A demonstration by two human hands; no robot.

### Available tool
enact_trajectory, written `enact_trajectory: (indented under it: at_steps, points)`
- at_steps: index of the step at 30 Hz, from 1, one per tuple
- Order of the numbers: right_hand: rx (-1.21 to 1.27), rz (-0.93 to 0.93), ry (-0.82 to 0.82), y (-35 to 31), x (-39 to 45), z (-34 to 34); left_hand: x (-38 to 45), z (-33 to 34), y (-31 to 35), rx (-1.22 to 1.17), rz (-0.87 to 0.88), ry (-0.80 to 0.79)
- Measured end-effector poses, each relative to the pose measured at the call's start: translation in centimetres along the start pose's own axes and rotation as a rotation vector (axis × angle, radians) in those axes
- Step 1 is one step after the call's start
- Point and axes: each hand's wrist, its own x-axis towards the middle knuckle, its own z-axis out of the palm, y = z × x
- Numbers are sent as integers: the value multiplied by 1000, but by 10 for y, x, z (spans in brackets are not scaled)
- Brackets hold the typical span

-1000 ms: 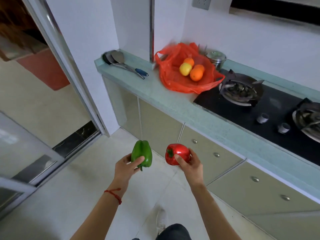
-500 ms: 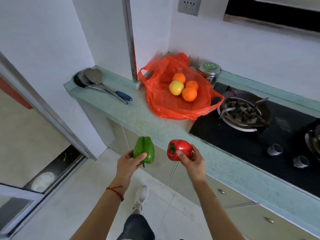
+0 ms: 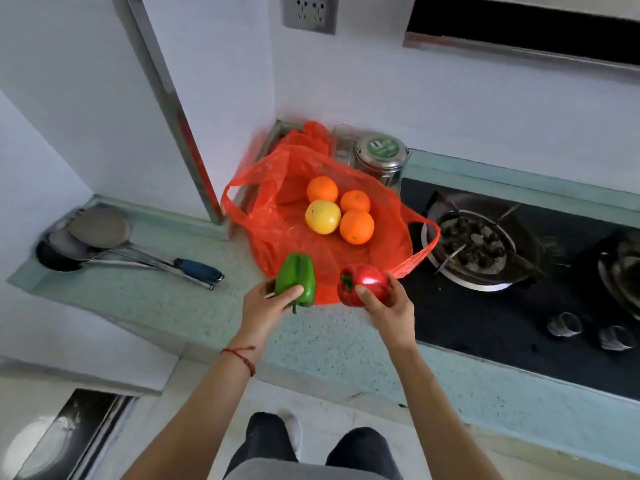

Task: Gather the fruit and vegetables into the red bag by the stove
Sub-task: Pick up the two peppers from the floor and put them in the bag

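Just over the near edge of the red bag (image 3: 322,258), the left hand (image 3: 265,306) gripped a green pepper (image 3: 296,284), thumb pressed across its front and the other fingers wrapped behind, stem pointing down. To its right, the right hand (image 3: 389,315) was closed on a red pepper (image 3: 363,285), thumb on the near side and fingers curled round the right side, the green stem facing left. The two peppers were held side by side, apart from each other, above the bag's near rim and the worktop (image 3: 166,296). A red string bracelet (image 3: 242,356) circled the left wrist. The bag lay open on the worktop, touching the left edge of the black stove (image 3: 502,323), one handle loop draped toward the burner (image 3: 474,251) on its right. Inside it sat three oranges (image 3: 356,226) and a yellow fruit (image 3: 322,216), clustered and touching toward the far side. Behind the bag, against the wall, stood a metal tin with a green lid (image 3: 381,157). Well to the left on the worktop lay several ladles (image 3: 93,233), stacked together, their handles running right, one ending in a blue grip. Two stove knobs (image 3: 588,330) showed near the right edge. A wall socket (image 3: 309,12) was mounted on the wall above.
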Motion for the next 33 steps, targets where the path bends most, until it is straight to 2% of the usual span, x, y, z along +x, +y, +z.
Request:
enact_trajectory:
  at_steps: [6,15,21,33]
  points:
    - [-48,30,35,-18,40,7,45,27,25,88,1,-83]
    - [-111,71,-11,-18,95,10,94,58,25,265,-12,-25]
    - [-170,112,-54,-9,108,15,102,70,21,376,0,-13]
    - [-248,141,-87,0,116,21,106,72,18,448,7,-66]
